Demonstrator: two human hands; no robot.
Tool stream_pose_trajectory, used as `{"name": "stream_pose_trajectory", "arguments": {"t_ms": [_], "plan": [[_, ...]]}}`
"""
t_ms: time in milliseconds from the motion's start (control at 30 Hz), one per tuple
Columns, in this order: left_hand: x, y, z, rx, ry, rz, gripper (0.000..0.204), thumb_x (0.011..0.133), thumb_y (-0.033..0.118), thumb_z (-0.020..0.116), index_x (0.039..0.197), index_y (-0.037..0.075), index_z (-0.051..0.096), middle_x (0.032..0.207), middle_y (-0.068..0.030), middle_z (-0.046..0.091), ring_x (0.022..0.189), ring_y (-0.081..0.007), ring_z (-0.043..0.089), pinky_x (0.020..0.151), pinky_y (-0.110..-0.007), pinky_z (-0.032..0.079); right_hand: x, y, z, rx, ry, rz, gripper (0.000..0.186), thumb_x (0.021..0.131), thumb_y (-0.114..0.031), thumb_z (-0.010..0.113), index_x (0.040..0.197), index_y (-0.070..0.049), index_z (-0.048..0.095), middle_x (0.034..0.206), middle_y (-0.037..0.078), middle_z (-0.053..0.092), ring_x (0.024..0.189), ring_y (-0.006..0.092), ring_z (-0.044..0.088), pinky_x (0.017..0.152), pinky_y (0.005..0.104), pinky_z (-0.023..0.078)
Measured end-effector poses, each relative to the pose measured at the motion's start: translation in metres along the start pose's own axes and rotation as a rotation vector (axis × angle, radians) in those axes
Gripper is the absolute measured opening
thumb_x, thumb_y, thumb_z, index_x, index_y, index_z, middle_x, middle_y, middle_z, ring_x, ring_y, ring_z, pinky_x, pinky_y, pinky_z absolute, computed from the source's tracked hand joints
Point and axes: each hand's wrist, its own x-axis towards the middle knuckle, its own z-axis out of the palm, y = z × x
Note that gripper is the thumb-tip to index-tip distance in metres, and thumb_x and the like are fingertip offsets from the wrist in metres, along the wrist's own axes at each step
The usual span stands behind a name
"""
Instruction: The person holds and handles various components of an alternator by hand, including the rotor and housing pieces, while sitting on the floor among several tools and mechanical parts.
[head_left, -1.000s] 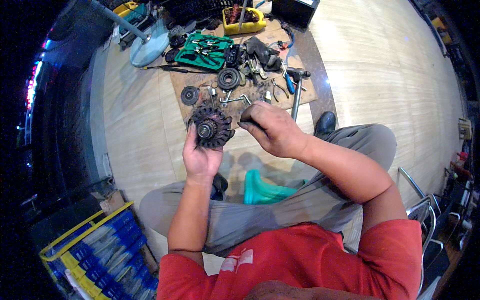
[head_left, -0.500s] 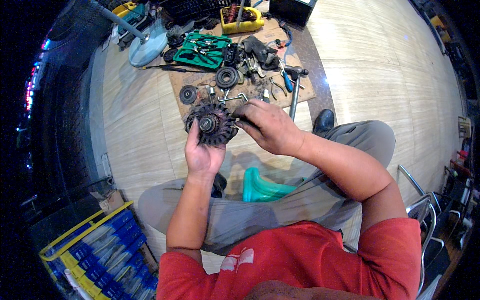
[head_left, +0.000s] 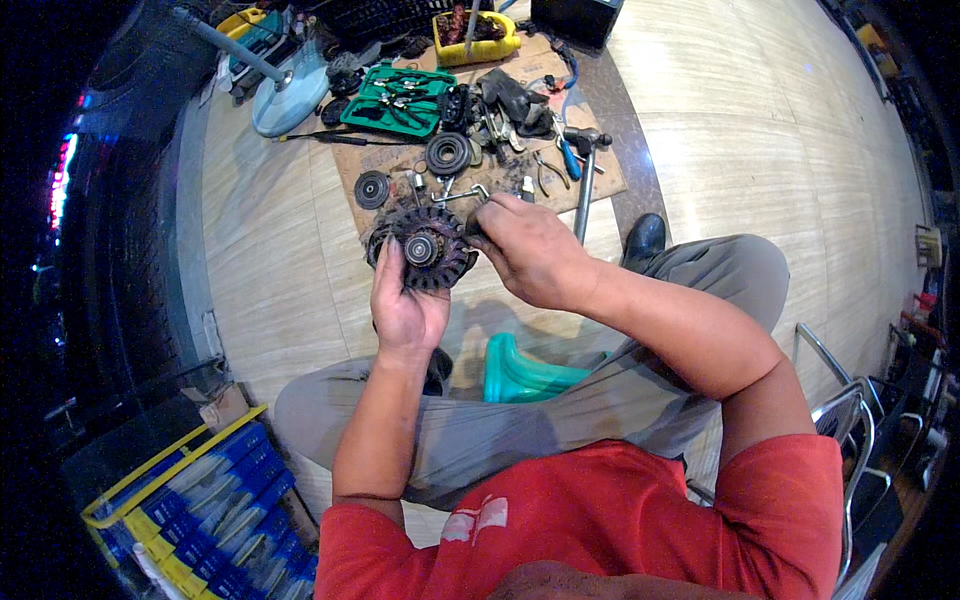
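Observation:
My left hand (head_left: 408, 310) grips a grimy alternator (head_left: 447, 278) from below, with the thumb along its near left side. The alternator has a ring of black fan blades and a shiny round bearing at its centre, facing up toward me. My right hand (head_left: 530, 245) is closed at the alternator's right edge, its darkened fingertips pinched together by the rim. Whatever is between those fingers is too small and hidden to make out. Just beyond both hands, a bent metal wrench (head_left: 462, 194) and a black pulley (head_left: 372, 189) lie on a cardboard sheet (head_left: 350, 160).
On the cardboard are a larger pulley (head_left: 448, 153), a green tool case (head_left: 402, 100) with pliers, dark gloves (head_left: 515, 100), loose pliers (head_left: 553, 172) and a hammer (head_left: 588, 185). A cut yellow jug (head_left: 480, 50) stands behind. A green plastic stool (head_left: 530, 372) sits between my legs.
The alternator has tilted slightly in my left hand, and its bearing now faces a little more toward me. My right hand stays at its right rim. The whole view has shifted slightly.

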Motion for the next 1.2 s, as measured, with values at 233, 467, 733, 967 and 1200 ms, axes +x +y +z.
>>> {"name": "stream_pose_trajectory", "arguments": {"t_ms": [233, 467, 733, 967, 1200], "plan": [[0.002, 0.000, 0.000, 0.004, -0.001, 0.025, 0.036, 0.103, 0.025, 0.037, 0.127, 0.002, 0.049, 0.120, -0.0127, 0.061, 0.109, -0.0258, 0.060, 0.096, -0.042, 0.049, 0.001, 0.000, 0.007, 0.045, 0.005, 0.051, 0.016, 0.086, -0.008, 0.057, 0.095, 0.002, 0.048, 0.090, 0.024, 0.054, 0.087, 0.0439, 0.055, 0.075, 0.0499, 0.046], [0.003, 0.004, -0.001, -0.033, 0.009, -0.041, 0.034, 0.103, 0.024, 0.038, 0.124, 0.002, 0.052, 0.119, -0.0130, 0.062, 0.108, -0.0252, 0.061, 0.095, -0.042, 0.050, 0.001, 0.004, 0.008, 0.072, 0.002, 0.021, 0.016, 0.085, -0.006, 0.058, 0.096, 0.002, 0.049, 0.091, 0.022, 0.054, 0.088, 0.0431, 0.054, 0.075, 0.0484, 0.045], [0.005, 0.005, -0.001, 0.265, -0.008, -0.001, 0.034, 0.102, 0.021, 0.037, 0.123, -0.001, 0.053, 0.120, -0.0147, 0.062, 0.109, -0.0271, 0.061, 0.099, -0.043, 0.047, 0.005, 0.007, 0.001, -0.124, -0.129, -0.107, 0.019, 0.076, -0.006, 0.056, 0.094, -0.001, 0.052, 0.091, 0.018, 0.056, 0.090, 0.0383, 0.057, 0.076, 0.0456, 0.048], [0.005, 0.001, 0.000, 0.107, 0.004, -0.116, 0.033, 0.102, 0.019, 0.037, 0.121, -0.003, 0.053, 0.113, -0.0144, 0.064, 0.101, -0.0257, 0.064, 0.092, -0.039, 0.052, 0.003, 0.010, 0.006, 0.003, -0.069, -0.093, 0.018, 0.080, -0.009, 0.059, 0.095, -0.002, 0.053, 0.094, 0.018, 0.056, 0.089, 0.0396, 0.057, 0.074, 0.0468, 0.048], [0.007, 0.001, -0.013, -0.028, 0.005, -0.217, 0.040, 0.100, 0.029, 0.038, 0.120, -0.002, 0.055, 0.114, -0.0148, 0.064, 0.105, -0.0281, 0.062, 0.095, -0.043, 0.049, 0.014, 0.005, -0.004, 0.169, 0.095, 0.051, 0.011, 0.089, -0.010, 0.059, 0.091, 0.001, 0.057, 0.085, 0.018, 0.057, 0.084, 0.0386, 0.057, 0.072, 0.0436, 0.045]]}}
